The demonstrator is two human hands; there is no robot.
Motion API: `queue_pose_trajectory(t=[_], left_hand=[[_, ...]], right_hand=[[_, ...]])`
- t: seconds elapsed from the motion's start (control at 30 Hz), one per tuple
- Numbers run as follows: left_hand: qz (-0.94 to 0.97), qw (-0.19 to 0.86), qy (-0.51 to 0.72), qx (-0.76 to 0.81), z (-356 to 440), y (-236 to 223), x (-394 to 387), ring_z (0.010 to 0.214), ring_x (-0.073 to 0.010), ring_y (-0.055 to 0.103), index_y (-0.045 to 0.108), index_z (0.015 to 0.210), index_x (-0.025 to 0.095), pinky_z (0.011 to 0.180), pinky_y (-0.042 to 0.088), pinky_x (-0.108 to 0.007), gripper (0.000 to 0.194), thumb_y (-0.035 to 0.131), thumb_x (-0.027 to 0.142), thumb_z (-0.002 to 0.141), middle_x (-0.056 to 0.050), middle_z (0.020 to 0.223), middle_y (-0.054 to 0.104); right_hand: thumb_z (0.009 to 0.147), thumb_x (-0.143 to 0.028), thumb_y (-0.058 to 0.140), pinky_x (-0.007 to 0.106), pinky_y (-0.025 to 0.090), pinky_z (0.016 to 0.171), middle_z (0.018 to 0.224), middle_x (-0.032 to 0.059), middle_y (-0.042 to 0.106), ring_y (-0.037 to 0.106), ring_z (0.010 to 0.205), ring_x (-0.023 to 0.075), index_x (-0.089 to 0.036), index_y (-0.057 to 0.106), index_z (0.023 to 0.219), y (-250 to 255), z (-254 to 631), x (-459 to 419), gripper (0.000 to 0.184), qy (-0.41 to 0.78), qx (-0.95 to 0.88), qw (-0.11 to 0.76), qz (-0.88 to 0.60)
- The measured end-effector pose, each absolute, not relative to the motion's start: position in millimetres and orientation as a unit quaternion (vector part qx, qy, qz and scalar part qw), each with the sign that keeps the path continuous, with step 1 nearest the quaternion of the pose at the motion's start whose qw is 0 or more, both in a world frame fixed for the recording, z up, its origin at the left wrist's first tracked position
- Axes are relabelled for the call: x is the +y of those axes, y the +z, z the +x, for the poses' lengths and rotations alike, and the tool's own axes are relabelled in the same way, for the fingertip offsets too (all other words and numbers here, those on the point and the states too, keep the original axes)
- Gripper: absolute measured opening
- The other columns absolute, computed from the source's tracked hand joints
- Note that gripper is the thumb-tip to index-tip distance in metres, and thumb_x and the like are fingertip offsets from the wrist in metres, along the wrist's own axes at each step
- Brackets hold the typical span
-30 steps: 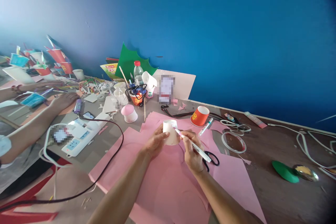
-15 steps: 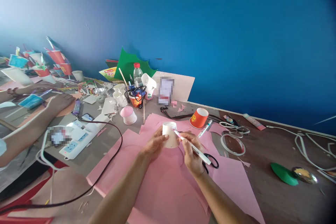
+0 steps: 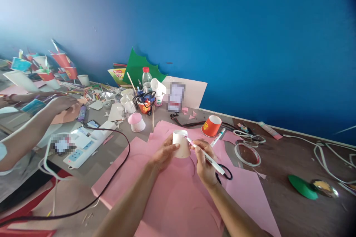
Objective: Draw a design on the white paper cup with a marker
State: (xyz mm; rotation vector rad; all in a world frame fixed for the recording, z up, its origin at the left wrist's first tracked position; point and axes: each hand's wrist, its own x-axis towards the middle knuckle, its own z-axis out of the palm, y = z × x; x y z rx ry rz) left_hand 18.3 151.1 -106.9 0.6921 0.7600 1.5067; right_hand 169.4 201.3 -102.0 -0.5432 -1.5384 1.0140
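Note:
My left hand (image 3: 163, 153) grips an upturned white paper cup (image 3: 180, 144) over a large pink paper sheet (image 3: 178, 196). A white marker pen (image 3: 207, 158) is pinched in my right hand (image 3: 205, 163), its pink tip touching the cup's upper right side. Black-handled scissors (image 3: 226, 172) lie on the pink sheet just right of my right hand.
An orange cup (image 3: 211, 125), another marker (image 3: 217, 137) and a tape ring (image 3: 247, 154) lie beyond my right hand. A pink-topped cup (image 3: 136, 122), a power strip (image 3: 80, 148) with a black cable (image 3: 116, 177) and another person's arm (image 3: 30, 133) are at left. A green disc (image 3: 302, 186) lies at right.
My hands, cup and pen have stayed almost in place. The other person's hand at left has moved a little farther back and left.

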Motion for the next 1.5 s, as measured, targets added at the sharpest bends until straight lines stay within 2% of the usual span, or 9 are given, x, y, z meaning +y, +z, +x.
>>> queue_pose_trajectory(t=[0.13, 0.3, 0.47, 0.67, 0.8, 0.9, 1.2, 1.37, 1.5], left_hand=[[0.288, 0.612, 0.658, 0.332, 18, -106, 151, 0.101, -0.0302, 0.069, 0.064, 0.134, 0.017, 0.09, 0.048, -0.037, 0.07, 0.085, 0.039, 0.071, -0.013, 0.11, 0.075], [0.266, 0.615, 0.662, 0.337, 16, -108, 151, 0.102, -0.0304, 0.068, 0.067, 0.13, 0.014, 0.087, 0.048, -0.036, 0.07, 0.086, 0.042, 0.069, -0.014, 0.107, 0.075], [0.271, 0.622, 0.664, 0.314, 18, -107, 154, 0.102, -0.0315, 0.069, 0.067, 0.129, 0.012, 0.09, 0.048, -0.038, 0.066, 0.084, 0.042, 0.073, -0.015, 0.107, 0.075], [0.283, 0.626, 0.671, 0.279, 23, -107, 156, 0.106, -0.0302, 0.068, 0.064, 0.134, 0.018, 0.095, 0.047, -0.041, 0.056, 0.073, 0.046, 0.087, -0.014, 0.116, 0.074], [0.324, 0.625, 0.651, 0.282, 23, -108, 152, 0.109, -0.0315, 0.066, 0.063, 0.135, 0.019, 0.097, 0.046, -0.041, 0.068, 0.081, 0.053, 0.079, -0.014, 0.117, 0.073], [0.343, 0.618, 0.642, 0.298, 21, -108, 150, 0.112, -0.0319, 0.065, 0.062, 0.136, 0.018, 0.097, 0.044, -0.039, 0.072, 0.087, 0.044, 0.073, -0.013, 0.117, 0.072], [0.326, 0.584, 0.656, 0.35, 22, -105, 151, 0.11, -0.0301, 0.063, 0.061, 0.136, 0.02, 0.087, 0.043, -0.035, 0.069, 0.084, 0.034, 0.073, -0.011, 0.118, 0.071], [0.325, 0.581, 0.652, 0.364, 22, -109, 153, 0.107, -0.0281, 0.062, 0.061, 0.136, 0.021, 0.085, 0.042, -0.033, 0.066, 0.082, 0.031, 0.074, -0.01, 0.119, 0.071], [0.324, 0.58, 0.645, 0.378, 22, -112, 153, 0.104, -0.027, 0.062, 0.061, 0.137, 0.021, 0.082, 0.041, -0.031, 0.068, 0.082, 0.03, 0.073, -0.009, 0.117, 0.071]], right_hand=[[0.103, -0.038, 0.055, 0.029, 0.055, 0.07, 0.087, 0.0009, 0.065, 0.065, 0.078, 0.0163, -0.023, 0.066, 0.098, -109, 169, 202, 0.019, 0.456, -0.635, 0.581, -0.227], [0.105, -0.047, 0.047, 0.042, 0.056, 0.089, 0.1, 0.0059, 0.067, 0.068, 0.093, 0.0222, -0.023, 0.06, 0.124, -124, 165, 205, 0.033, 0.446, -0.595, 0.598, -0.3], [0.107, -0.046, 0.044, 0.038, 0.057, 0.081, 0.097, 0.0059, 0.067, 0.067, 0.087, 0.0206, -0.021, 0.062, 0.124, -126, 163, 206, 0.034, 0.365, -0.65, 0.59, -0.309], [0.107, -0.028, 0.045, 0.035, 0.056, 0.082, 0.101, 0.0073, 0.067, 0.066, 0.093, 0.0205, -0.022, 0.062, 0.119, -118, 164, 199, 0.022, 0.253, -0.737, 0.574, -0.254], [0.105, -0.023, 0.046, 0.038, 0.057, 0.083, 0.11, 0.0106, 0.068, 0.067, 0.099, 0.0226, -0.021, 0.059, 0.128, -113, 165, 195, 0.027, 0.218, -0.764, 0.572, -0.207], [0.104, -0.021, 0.048, 0.039, 0.058, 0.084, 0.112, 0.0107, 0.069, 0.068, 0.101, 0.0233, -0.023, 0.059, 0.132, -111, 166, 193, 0.03, 0.221, -0.771, 0.567, -0.19], [0.103, -0.028, 0.052, 0.041, 0.058, 0.086, 0.11, 0.0086, 0.067, 0.068, 0.102, 0.0236, -0.025, 0.054, 0.127, -123, 167, 193, 0.025, 0.327, -0.706, 0.583, -0.232], [0.101, -0.018, 0.05, 0.039, 0.058, 0.084, 0.114, 0.01, 0.066, 0.066, 0.108, 0.0235, -0.025, 0.057, 0.128, -118, 169, 196, 0.028, 0.298, -0.745, 0.571, -0.175], [0.1, -0.016, 0.051, 0.037, 0.059, 0.08, 0.11, 0.01, 0.067, 0.067, 0.103, 0.0228, -0.024, 0.059, 0.126, -112, 171, 198, 0.029, 0.276, -0.754, 0.57, -0.173]])
